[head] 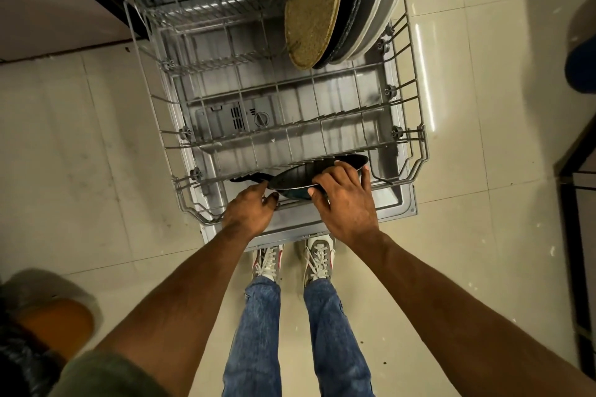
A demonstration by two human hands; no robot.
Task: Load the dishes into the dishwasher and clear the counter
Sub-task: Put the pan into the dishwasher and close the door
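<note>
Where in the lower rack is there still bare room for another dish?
Free: the rack's middle and left rows, between the plates at the back right and the pan at the front. Crowded: the front edge, where both hands, left and right, hold the pan.

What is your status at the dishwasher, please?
Both hands, left hand and right hand, gripping frying pan. Pan on edge in lower rack. Nothing blocking.

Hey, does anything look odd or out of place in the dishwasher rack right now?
Only the woven mat: it stands among the big plates at the rack's far end, unusual for a dishwasher. Nothing looks spilled or broken.
</note>
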